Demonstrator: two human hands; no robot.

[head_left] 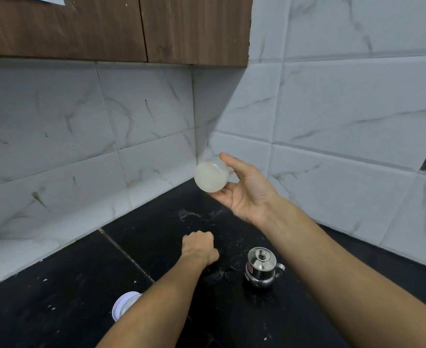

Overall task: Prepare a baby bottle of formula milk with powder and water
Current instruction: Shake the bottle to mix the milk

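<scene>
Bottle [210, 177]: translucent white, milky inside; held in the air above the far part of the counter [68, 285], close to the corner of the two tiled walls [345, 109]; tilted well off upright, its round base turned toward the camera; its neck end points away and is hidden behind the body and the fingers
Right hand [247, 192]: palm turned up and to the left; thumb and fingers wrapped round the far part of the bottle, gripping it; forearm reaches in from the near right
Left hand [200, 247]: low over the counter, near of the bottle and well apart from it; back of the hand up, fingers curled under; whether they hold anything cannot be told
Pot [261, 270]: small steel pot with a knobbed lid on and a side handle; upright on the counter just right of the left hand, apart from it
Tub [124, 303]: white round rim on the near left of the counter, partly hidden by the left forearm
Counter: black stone with a seam; pale wet smears [189, 214] below the bottle and beside the pot
Cupboard [106, 26]: brown wood doors above the left wall
</scene>
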